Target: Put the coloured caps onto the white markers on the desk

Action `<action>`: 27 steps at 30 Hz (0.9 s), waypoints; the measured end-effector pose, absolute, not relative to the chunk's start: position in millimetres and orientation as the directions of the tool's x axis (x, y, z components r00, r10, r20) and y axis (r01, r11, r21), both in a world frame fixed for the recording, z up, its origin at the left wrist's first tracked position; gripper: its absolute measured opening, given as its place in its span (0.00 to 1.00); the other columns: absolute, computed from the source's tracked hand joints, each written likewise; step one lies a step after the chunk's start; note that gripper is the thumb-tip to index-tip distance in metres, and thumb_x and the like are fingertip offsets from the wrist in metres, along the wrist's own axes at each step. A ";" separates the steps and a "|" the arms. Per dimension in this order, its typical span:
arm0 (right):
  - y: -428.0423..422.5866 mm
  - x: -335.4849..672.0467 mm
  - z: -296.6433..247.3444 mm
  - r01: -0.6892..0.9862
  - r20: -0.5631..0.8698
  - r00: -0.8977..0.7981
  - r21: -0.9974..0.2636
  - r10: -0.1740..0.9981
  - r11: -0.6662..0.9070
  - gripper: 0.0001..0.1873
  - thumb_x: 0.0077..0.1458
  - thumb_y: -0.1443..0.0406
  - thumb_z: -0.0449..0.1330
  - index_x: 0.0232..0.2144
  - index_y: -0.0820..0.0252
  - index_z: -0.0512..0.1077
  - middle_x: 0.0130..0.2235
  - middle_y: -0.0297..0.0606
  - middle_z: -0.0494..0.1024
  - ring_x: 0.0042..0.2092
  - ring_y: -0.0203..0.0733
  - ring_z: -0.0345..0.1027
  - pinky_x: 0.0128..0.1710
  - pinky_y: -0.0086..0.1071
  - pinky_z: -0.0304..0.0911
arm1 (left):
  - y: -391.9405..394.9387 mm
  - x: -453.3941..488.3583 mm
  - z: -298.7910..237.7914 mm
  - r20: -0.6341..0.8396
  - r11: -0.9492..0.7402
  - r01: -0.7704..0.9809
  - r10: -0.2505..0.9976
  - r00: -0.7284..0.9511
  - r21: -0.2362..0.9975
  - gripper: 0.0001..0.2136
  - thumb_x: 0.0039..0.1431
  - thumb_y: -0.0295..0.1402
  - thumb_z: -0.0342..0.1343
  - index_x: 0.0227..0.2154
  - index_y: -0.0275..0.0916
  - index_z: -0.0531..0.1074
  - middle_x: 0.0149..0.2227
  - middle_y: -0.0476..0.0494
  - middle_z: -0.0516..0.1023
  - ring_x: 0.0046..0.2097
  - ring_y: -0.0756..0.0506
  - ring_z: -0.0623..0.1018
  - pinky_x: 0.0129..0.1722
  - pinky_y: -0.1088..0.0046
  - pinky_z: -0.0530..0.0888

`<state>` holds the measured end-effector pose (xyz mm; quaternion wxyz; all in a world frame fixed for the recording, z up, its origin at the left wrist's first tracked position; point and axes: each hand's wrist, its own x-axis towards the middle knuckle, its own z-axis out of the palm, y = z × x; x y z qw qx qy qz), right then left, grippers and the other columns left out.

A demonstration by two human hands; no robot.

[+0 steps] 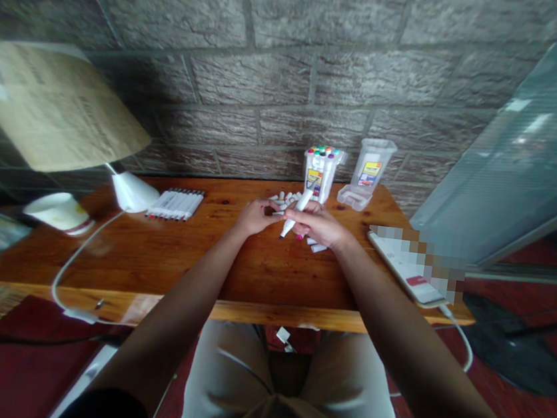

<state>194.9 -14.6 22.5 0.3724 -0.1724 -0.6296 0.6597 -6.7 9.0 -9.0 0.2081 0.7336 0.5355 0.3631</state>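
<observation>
Marker (295,215), in the head view, tilts above the bench (261,274), clamped in the right hand (318,221). From it, the left hand (259,216) is at nine o'clock, fingers bent; whether they grip anything, I cannot tell. Loose markers (288,197) lie at eleven, the filled case (315,175) at one, the open case (370,168) at two, the marker row (176,204) well apart at nine.

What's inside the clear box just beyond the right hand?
The box holds upright markers; red, green, orange and purple ends show on top. Its yellow label covers part of the front barrels, and front markers hide those behind, so no full count.
</observation>
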 end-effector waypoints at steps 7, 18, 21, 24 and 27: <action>-10.0 193.8 16.6 -0.262 0.222 -0.646 -0.963 0.730 0.061 0.20 0.49 0.52 0.70 0.23 0.61 0.70 0.16 0.23 0.60 0.18 0.26 0.48 0.17 0.23 0.48 | 12.3 -8.6 -13.9 0.338 -0.365 0.621 0.926 0.168 0.693 0.13 0.50 0.41 0.66 0.32 0.35 0.80 0.33 0.41 0.82 0.35 0.44 0.78 0.37 0.71 0.72; -9.7 192.0 13.8 -0.257 0.173 -0.639 -0.966 0.749 0.004 0.15 0.47 0.56 0.71 0.28 0.61 0.73 0.17 0.22 0.61 0.18 0.26 0.48 0.17 0.22 0.48 | 9.7 -9.3 -10.1 0.341 -0.376 0.656 0.921 0.188 0.655 0.10 0.51 0.38 0.64 0.32 0.37 0.80 0.35 0.42 0.83 0.38 0.43 0.79 0.39 0.70 0.72; -8.3 192.0 11.7 -0.254 0.172 -0.634 -0.967 0.754 0.007 0.15 0.48 0.56 0.71 0.29 0.61 0.73 0.17 0.22 0.61 0.18 0.26 0.48 0.17 0.22 0.48 | 10.0 -9.3 -10.4 0.341 -0.377 0.653 0.921 0.190 0.657 0.10 0.51 0.38 0.64 0.32 0.37 0.80 0.35 0.42 0.83 0.38 0.42 0.79 0.39 0.69 0.73; -7.7 191.9 10.5 -0.246 0.173 -0.632 -0.969 0.755 0.015 0.16 0.49 0.56 0.71 0.27 0.61 0.72 0.17 0.22 0.61 0.18 0.26 0.48 0.17 0.22 0.47 | 10.7 -9.6 -11.5 0.340 -0.374 0.653 0.922 0.186 0.659 0.10 0.51 0.38 0.64 0.33 0.37 0.81 0.36 0.42 0.83 0.39 0.42 0.79 0.40 0.69 0.73; -7.6 191.7 10.1 -0.242 0.173 -0.634 -0.970 0.754 0.019 0.16 0.49 0.56 0.71 0.27 0.61 0.72 0.17 0.22 0.61 0.18 0.26 0.49 0.17 0.22 0.47 | 11.2 -9.7 -12.2 0.342 -0.378 0.646 0.921 0.187 0.663 0.10 0.51 0.38 0.64 0.34 0.37 0.81 0.37 0.43 0.83 0.40 0.42 0.80 0.41 0.69 0.73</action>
